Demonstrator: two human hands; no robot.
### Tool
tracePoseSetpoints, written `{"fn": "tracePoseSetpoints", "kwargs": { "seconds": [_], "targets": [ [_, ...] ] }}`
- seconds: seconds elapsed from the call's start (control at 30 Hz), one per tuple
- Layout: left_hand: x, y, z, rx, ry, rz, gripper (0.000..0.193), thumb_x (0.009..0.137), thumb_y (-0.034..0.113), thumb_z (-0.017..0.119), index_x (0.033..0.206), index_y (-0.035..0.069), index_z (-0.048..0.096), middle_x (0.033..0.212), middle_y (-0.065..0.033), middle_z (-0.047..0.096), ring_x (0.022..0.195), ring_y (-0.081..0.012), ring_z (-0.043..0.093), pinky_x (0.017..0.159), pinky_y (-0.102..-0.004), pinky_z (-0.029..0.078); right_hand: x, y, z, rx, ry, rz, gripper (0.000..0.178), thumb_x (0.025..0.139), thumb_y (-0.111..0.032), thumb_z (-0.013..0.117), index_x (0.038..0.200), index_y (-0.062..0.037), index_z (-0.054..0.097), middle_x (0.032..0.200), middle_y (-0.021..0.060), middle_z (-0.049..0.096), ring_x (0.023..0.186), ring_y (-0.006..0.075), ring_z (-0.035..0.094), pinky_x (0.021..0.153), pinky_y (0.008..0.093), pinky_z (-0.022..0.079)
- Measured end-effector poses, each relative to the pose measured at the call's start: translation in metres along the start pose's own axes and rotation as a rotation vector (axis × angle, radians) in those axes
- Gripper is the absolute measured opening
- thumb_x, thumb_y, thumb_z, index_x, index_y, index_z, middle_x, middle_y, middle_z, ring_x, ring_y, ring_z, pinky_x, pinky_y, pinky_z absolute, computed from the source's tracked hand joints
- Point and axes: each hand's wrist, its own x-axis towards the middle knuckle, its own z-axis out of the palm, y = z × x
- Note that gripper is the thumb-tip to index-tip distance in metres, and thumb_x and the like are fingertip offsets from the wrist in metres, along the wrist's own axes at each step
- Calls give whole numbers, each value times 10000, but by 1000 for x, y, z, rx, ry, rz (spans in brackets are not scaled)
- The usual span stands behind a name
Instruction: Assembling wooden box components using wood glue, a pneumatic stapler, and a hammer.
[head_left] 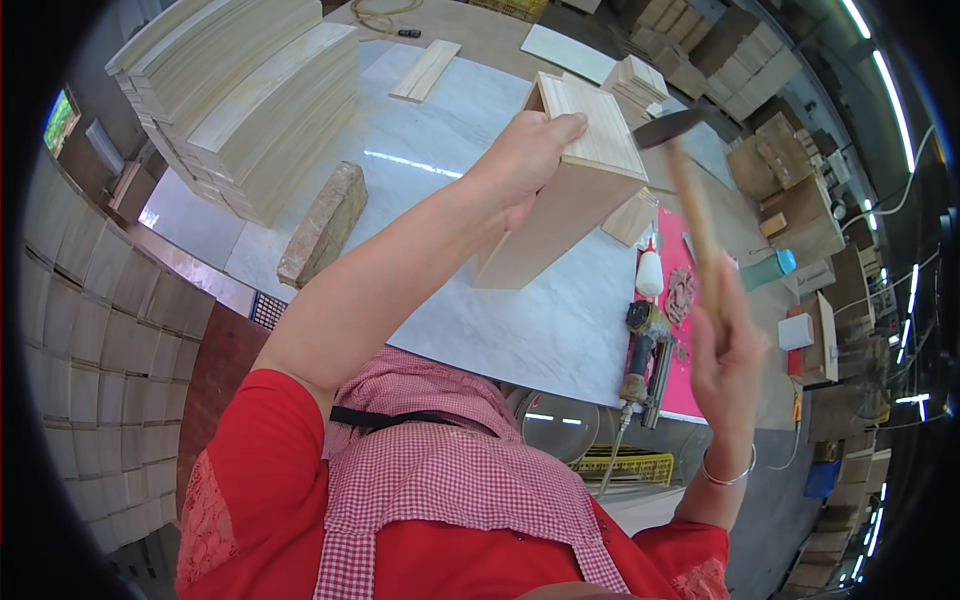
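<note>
A pale wooden box (562, 215) stands on the white marble-patterned table (440, 295). My left hand (530, 160) is closed on its near left edge, with the thumb lying over the top panel. In my right hand (730, 345), blurred by motion, is a hammer (690, 195) held by its wooden handle. The dark hammer head shows just off the box's right corner; whether it touches the wood I cannot tell. To the right of the box, a nail gun (645, 345) and a white glue bottle (649, 272) lie by a pink sheet (682, 375).
Tall stacks of curved boards (260, 100) rise at the left of the table. A worn wooden block (322, 225) lies in front of them, and a thin board (425, 70) farther back. A crumpled cloth (680, 295) and a teal bottle (768, 269) are at the right.
</note>
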Motion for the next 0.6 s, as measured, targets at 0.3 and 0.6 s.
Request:
{"fn": "tracePoseSetpoints", "kwargs": {
  "seconds": [0.3,0.6],
  "targets": [
    [-10,24,3,149,-33,-50,411,976,275,536,1189,-75,566,1107,-146,644,978,-205,645,835,-364,534,-26,69,13,255,191,149,484,963,-108,571,1430,-49,454,696,41,578,556,88,509,490,237,378],
    [-62,-74,-3,1547,-593,-62,257,879,205,594,971,-23,672,786,-216,680,727,-339,683,696,-412,543,-168,293,44,141,235,944,366,950,-283,644,1181,-16,545,578,-12,481,423,79,438,361,263,330]
  ]
}}
